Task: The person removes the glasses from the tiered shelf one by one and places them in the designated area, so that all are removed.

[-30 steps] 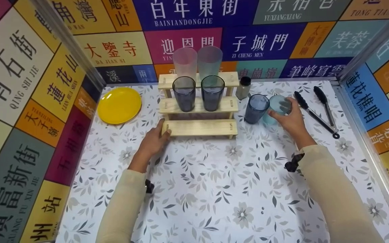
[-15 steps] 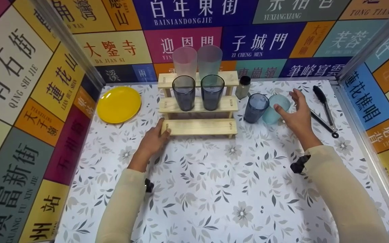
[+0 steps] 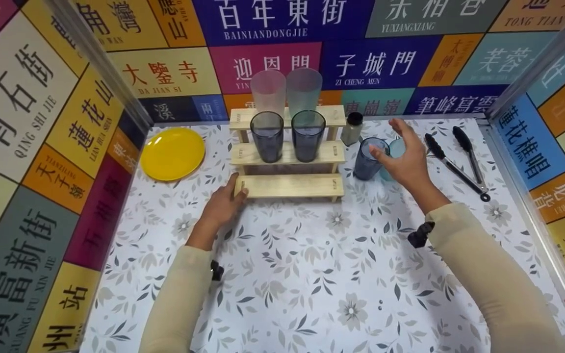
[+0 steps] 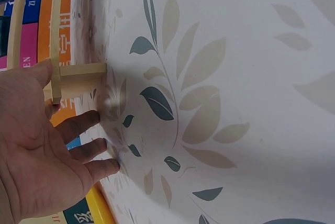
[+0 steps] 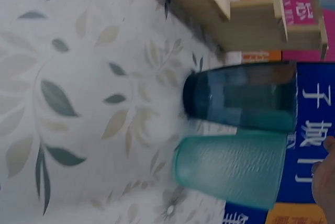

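Note:
My left hand (image 3: 221, 206) pinches the left end of the bottom step of a three-tier wooden stand (image 3: 290, 186); in the left wrist view its other fingers (image 4: 97, 169) are spread beside the stand. My right hand (image 3: 407, 159) is open above two upright cups, its thumb crossing the blue tumbler (image 3: 367, 164) in the head view. In the right wrist view, only a bit of that hand shows at the edge, apart from the tumbler. A light teal tumbler (image 5: 230, 171) stands beside the blue one, mostly hidden behind the hand in the head view.
Two dark tumblers (image 3: 267, 139) stand on the middle step, two frosted ones (image 3: 304, 88) on the top. A black-capped jar (image 3: 353, 131) sits right of the stand. Black-tipped tongs (image 3: 459, 166) lie at the right, a yellow plate (image 3: 172, 154) at the left. Printed walls surround the table.
My right hand lets go of the teal tumbler, draws back to the right, then moves left over the blue tumbler. My left hand stays on the stand.

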`<action>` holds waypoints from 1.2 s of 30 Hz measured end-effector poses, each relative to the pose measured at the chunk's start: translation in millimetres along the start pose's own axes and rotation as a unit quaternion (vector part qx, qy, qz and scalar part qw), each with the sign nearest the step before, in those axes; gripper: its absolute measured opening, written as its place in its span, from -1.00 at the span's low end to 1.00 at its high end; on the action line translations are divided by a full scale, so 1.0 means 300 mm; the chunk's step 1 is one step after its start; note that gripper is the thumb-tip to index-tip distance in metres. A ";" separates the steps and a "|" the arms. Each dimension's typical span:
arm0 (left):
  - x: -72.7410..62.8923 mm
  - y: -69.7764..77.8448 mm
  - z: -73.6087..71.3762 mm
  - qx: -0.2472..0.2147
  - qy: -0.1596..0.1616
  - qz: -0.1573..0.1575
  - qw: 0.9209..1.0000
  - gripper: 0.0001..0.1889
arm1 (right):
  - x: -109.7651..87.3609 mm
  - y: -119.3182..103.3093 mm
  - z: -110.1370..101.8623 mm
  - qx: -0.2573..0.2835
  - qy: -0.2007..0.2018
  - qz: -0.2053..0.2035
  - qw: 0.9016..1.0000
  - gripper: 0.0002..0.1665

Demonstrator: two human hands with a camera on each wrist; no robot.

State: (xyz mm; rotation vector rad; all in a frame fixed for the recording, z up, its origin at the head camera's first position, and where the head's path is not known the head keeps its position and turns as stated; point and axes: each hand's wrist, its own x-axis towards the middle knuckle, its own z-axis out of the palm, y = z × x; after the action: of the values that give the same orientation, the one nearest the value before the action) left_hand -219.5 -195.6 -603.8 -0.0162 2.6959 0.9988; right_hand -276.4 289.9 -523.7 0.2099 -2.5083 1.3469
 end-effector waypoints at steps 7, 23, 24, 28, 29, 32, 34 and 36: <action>0.003 -0.001 0.001 -0.004 -0.006 -0.003 1.000 -0.21 | 0.014 -0.104 0.090 0.043 -0.036 -0.025 0.998 0.09; -0.002 -0.003 0.003 -0.008 0.011 0.011 1.000 -0.23 | 0.041 -0.264 0.259 0.049 -0.090 -0.057 0.993 0.14; -0.002 -0.004 0.003 -0.010 0.011 0.009 1.000 -0.23 | 0.044 -0.273 0.268 0.050 -0.090 -0.054 0.993 0.16; -0.003 -0.006 0.003 -0.014 0.008 0.005 1.000 -0.23 | 0.055 -0.299 0.302 0.049 -0.094 -0.034 0.994 0.21; -0.003 -0.006 0.003 -0.013 0.007 0.005 1.000 -0.23 | 0.057 -0.306 0.309 0.048 -0.096 -0.028 0.994 0.23; -0.004 -0.006 0.003 -0.008 0.007 0.008 1.000 -0.22 | 0.066 -0.322 0.330 0.048 -0.095 -0.017 0.994 0.24; -0.003 -0.005 0.003 -0.002 0.007 0.009 1.000 -0.22 | 0.073 -0.332 0.342 0.051 -0.091 -0.014 0.994 0.23; -0.001 -0.005 0.002 0.001 0.005 0.011 1.000 -0.22 | 0.079 -0.340 0.353 0.058 -0.086 -0.010 0.995 0.23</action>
State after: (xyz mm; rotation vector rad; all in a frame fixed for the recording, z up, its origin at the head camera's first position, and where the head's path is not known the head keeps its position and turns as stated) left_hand -218.9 -196.2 -605.2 0.0078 2.7123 1.0044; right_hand -291.5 145.5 -490.8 0.3914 -2.5581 1.5285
